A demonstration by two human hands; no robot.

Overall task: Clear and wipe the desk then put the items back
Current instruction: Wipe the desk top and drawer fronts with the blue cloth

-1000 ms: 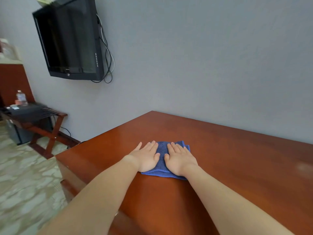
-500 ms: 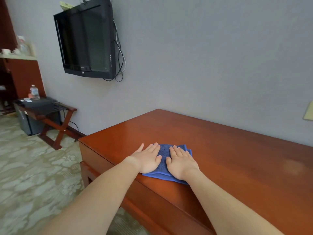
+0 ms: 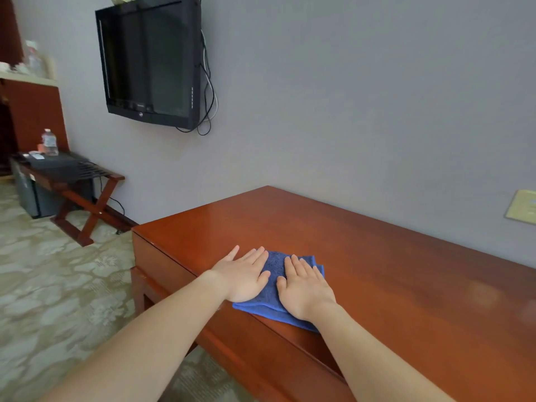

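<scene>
A folded blue cloth [image 3: 275, 274] lies on the glossy brown wooden desk [image 3: 377, 274], close to its near edge and left end. My left hand [image 3: 246, 275] presses flat on the cloth's left part, fingers straight and partly over the bare wood. My right hand [image 3: 304, 287] presses flat on the cloth's right part, fingers straight. The two hands lie side by side with a strip of cloth showing between them. Nothing else sits on the desk top in view.
A black TV [image 3: 150, 60] with dangling cables hangs on the grey wall. At the far left a wooden luggage rack [image 3: 84, 187] carries a water bottle [image 3: 50, 142] and small items. Patterned carpet [image 3: 52, 285] lies left of the desk. A wall plate [image 3: 522, 206] shows at right.
Both hands have slid the cloth toward the desk's near edge. The view has swung so the desk's left end and more floor are seen.
</scene>
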